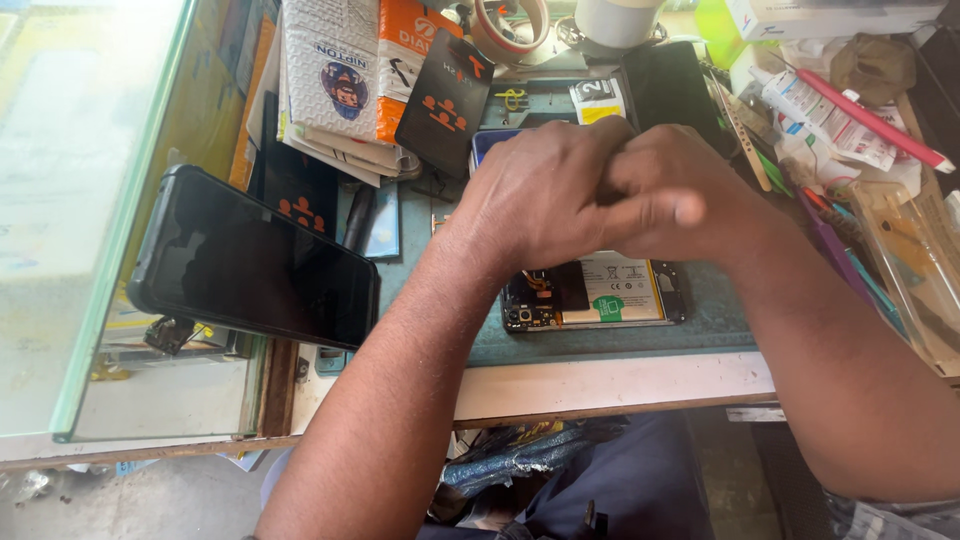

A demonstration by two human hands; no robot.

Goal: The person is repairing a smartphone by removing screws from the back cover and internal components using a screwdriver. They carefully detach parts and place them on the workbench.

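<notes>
My left hand (540, 195) and my right hand (680, 195) are pressed together above an opened phone (600, 295) that lies back-off on the green mat (600, 340). The phone shows its white battery and circuit board. Both hands have curled fingers that meet in the middle. Whatever sits between the fingers is hidden. A blue phone edge (490, 140) peeks out just behind my left hand.
A black phone (255, 260) rests on the glass counter (80, 200) at the left. Packaged accessories (350, 70) and a black card (445, 90) lie at the back. A tape roll (510, 25), tubes and tools (850, 120) crowd the right; a clear plastic tray (915, 270) stands at the right edge.
</notes>
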